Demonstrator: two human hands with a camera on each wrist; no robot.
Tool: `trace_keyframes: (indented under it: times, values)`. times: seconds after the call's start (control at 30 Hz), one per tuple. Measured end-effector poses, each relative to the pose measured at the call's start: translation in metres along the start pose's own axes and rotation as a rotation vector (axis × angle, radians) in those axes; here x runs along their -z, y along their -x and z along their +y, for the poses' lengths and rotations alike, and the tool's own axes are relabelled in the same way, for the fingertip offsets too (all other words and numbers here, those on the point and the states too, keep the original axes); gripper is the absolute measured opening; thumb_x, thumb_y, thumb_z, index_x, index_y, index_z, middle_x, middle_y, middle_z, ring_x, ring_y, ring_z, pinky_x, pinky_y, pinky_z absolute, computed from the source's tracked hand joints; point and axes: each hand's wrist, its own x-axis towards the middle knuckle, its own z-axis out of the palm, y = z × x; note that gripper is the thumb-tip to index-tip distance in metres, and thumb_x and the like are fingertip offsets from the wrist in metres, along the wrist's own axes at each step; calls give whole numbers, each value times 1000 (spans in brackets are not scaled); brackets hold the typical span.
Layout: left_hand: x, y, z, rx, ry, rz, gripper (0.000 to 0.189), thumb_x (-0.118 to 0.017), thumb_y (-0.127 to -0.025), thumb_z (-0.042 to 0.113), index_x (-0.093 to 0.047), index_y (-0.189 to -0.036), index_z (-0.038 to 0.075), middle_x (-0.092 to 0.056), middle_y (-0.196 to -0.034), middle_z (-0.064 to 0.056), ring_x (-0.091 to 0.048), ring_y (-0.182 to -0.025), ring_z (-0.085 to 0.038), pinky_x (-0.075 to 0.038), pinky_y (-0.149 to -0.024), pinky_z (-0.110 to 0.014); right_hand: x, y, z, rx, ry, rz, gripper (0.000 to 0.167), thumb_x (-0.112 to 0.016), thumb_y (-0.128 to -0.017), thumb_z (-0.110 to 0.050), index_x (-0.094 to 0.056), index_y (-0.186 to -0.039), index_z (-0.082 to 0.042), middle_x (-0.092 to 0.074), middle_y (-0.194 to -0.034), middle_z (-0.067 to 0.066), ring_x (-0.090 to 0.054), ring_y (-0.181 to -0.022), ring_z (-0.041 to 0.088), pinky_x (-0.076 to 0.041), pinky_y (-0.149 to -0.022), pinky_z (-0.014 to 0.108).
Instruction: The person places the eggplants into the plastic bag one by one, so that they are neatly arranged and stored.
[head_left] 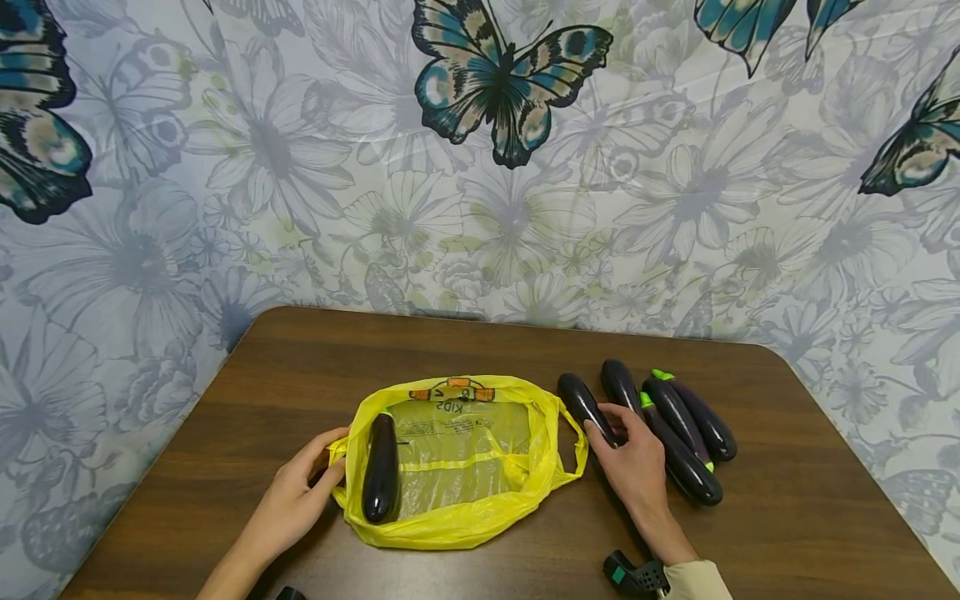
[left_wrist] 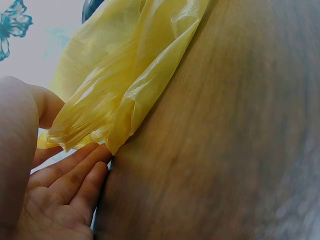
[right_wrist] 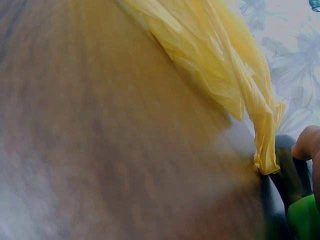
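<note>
A yellow plastic bag (head_left: 480,533) lies spread wide at the middle of the table, its mouth facing up. Inside it, along the left side, rests one dark glossy eggplant (head_left: 381,471). My left hand (head_left: 296,496) pinches the bag's left handle between thumb and fingers; the gathered plastic (left_wrist: 95,110) shows in the left wrist view. Right of the bag, my right hand (head_left: 630,454) grips another eggplant (head_left: 577,396), thumb on one side and fingers on the other. In the right wrist view that eggplant (right_wrist: 290,175) is partly hidden, close by the bag's right handle (right_wrist: 265,145).
Several more eggplants (head_left: 678,417) lie side by side just right of my right hand, some with green stems. The brown wooden table (head_left: 262,375) ends at a wall covering (head_left: 487,225) printed with flowers and butterflies.
</note>
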Motion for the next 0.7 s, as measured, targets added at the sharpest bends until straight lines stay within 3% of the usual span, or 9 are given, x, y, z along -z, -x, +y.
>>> trace_keyframes:
  times: [0.47,0.7]
  values:
    - [0,-1,1,-8,-4,0,41,-54,-109,21,-51,-149,12,-57,-148,-15,-58,-133,-34,-52,-96,-27,1,-2,0,14,-16,36,31,-82,-89,-20,-73,-117,-9,-76,-102,9,-70,-91,26,-54,-80,44]
    - [0,0,2,1,8,-8,40,-53,-109,22,-50,-149,12,-56,-148,-16,-57,-134,-37,-54,-98,-43,0,0,0,11,-19,33,31,-82,-89,-19,-73,-117,-9,-76,-102,9,-70,-90,25,-54,-79,42]
